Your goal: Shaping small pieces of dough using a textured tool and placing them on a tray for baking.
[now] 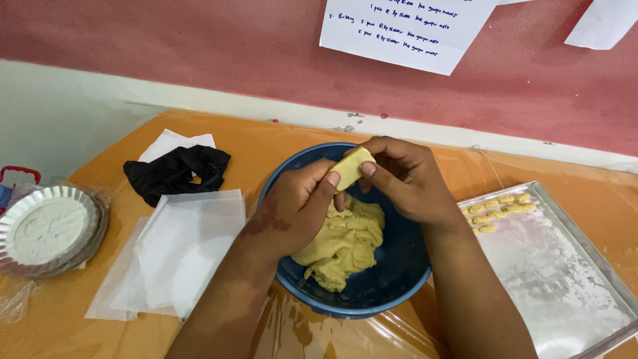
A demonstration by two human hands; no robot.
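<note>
From the head camera I saw my left hand (299, 206) and my right hand (399, 176) meeting above the round blue plastic bowl (405, 266), which sat near the middle of the orange plastic-covered table (279, 136), a little toward its front edge. Both hands were clamped on one small flat pale-yellow piece of dough (351, 168), the left thumb and fingers pinching its lower end and the right fingertips closed over its upper end, so neither hand was free or spread apart. I judged I held the piece directly over the bowl so that any crumbs fell back onto the soft yellow mass of dough (342, 242) lying in the bowl's bottom. The rectangular silver metal baking tray (565, 279) lay just beside the bowl toward the table's right edge, dusted white, with a short row of small shaped dough pieces (498, 206) at its far corner, close enough for the right hand to reach. Toward the left edge lay a stack of translucent white paper sheets (179, 252), a crumpled black plastic bag (176, 171) behind them, and a fluted white dish of flour (46, 229) at the far left, all kept well apart from the bowl, I supposed to leave working room
</note>
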